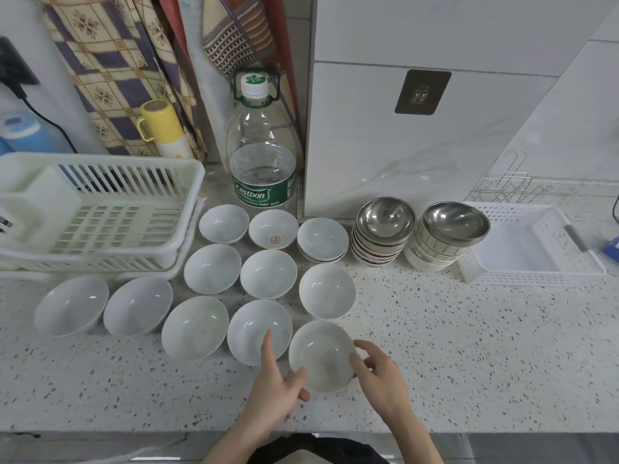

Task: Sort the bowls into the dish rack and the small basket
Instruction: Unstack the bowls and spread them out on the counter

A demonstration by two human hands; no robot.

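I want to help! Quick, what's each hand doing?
Left hand: fingers on the near rim of the round white ceramic bowl.
Right hand: gripping the same bowl's right rim.

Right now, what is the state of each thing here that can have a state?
Dish rack: holds no bowls.
Small basket: holds no bowls.
Nearest white bowl: upright, held at its rim by both hands.
Left hand: touches the bowl's rim.
Right hand: grips the rim.
Water bottle: capped, upright, partly full.
Steel bowls: stacked.
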